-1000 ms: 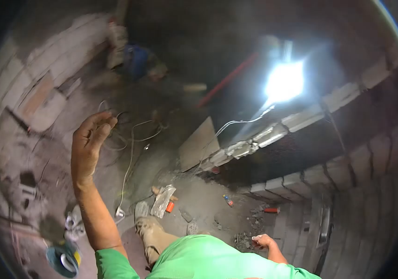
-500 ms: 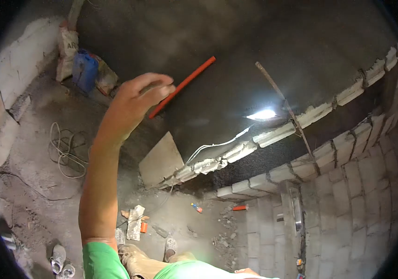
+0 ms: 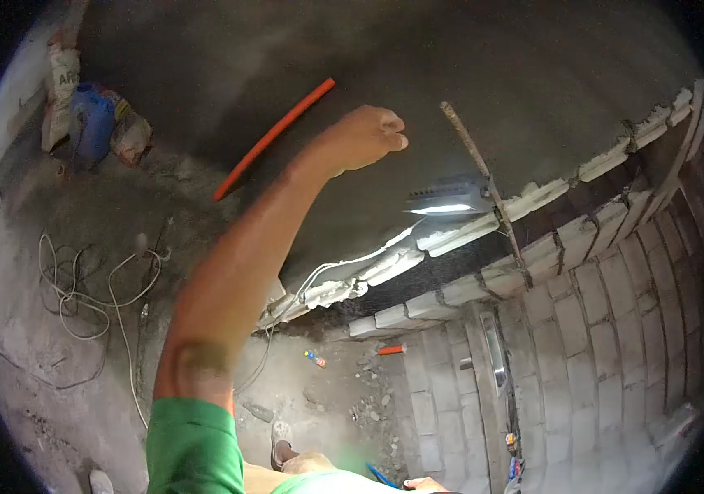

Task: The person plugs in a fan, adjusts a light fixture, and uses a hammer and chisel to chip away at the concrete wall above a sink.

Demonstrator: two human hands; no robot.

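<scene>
My left hand (image 3: 372, 136) is raised in front of the dark grey surface, its fingers curled closed and the thumb tip at the front. Whatever lies inside the curl is too small to make out. Behind the left forearm runs an orange pipe (image 3: 274, 138). To the hand's lower right, a lit floodlight (image 3: 450, 198) shines beside a slanting rod (image 3: 475, 148). Only a sliver of my right hand (image 3: 424, 484) shows at the bottom edge, its fingers mostly cut off. Near it lies a thin blue strip (image 3: 381, 474).
A ledge of broken blocks (image 3: 459, 235) crosses the middle, with a block wall (image 3: 582, 329) at right. Loose white cable (image 3: 80, 305) coils at left. A sack (image 3: 62, 90) and a blue container (image 3: 91, 123) stand at upper left. Rubble (image 3: 368, 407) lies on the floor.
My left hand has swung right, past the orange pipe and closer to the floodlight, and its fingers are more tightly curled. The view has shifted; the blue strip now shows near my right hand.
</scene>
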